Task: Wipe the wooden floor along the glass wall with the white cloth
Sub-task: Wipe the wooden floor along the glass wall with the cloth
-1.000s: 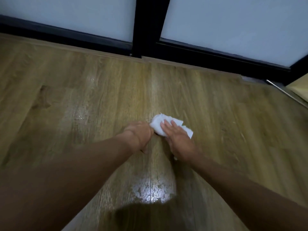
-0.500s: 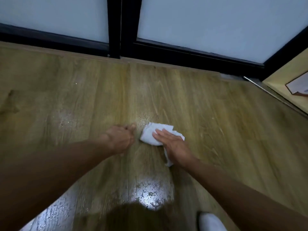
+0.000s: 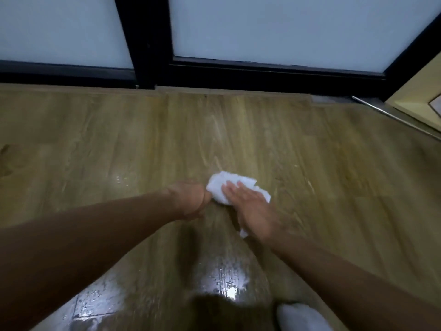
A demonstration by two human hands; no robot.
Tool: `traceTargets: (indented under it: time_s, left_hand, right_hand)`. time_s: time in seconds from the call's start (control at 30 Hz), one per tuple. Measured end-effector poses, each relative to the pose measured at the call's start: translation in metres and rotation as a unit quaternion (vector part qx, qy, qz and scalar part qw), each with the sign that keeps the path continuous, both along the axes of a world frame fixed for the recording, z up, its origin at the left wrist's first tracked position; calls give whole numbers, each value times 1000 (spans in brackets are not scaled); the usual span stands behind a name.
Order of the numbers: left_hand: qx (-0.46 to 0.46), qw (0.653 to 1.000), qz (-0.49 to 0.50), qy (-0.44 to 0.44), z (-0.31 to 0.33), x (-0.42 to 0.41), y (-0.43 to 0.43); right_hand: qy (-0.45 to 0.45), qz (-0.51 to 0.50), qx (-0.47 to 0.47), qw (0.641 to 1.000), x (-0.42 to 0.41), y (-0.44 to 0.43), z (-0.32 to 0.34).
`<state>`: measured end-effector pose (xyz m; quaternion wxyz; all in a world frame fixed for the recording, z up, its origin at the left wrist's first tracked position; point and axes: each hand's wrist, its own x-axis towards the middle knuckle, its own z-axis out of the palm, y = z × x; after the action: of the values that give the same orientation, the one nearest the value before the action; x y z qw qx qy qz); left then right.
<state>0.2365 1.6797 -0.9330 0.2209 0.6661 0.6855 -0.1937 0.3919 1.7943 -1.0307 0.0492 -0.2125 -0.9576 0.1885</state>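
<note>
While straight right fingers (image 3: 233, 188) press the white cloth (image 3: 218, 185), left fingers (image 3: 206, 196) curl against it.

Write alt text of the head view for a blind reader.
A person's right hand presses a white cloth flat on a wooden floor, the curled left hand at its edge. A black-framed glass wall runs ahead; wet patches shine nearby.

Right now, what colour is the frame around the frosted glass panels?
The frame is black; head view shows it best.
</note>
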Motion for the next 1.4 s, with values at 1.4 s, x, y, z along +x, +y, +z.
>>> traceTargets:
  time_s: [1.4]
  left_hand:
    - [-59, 993, -81, 70, -33, 95, 149]
  right_hand:
    - [0, -203, 10, 979, 87, 139, 18]
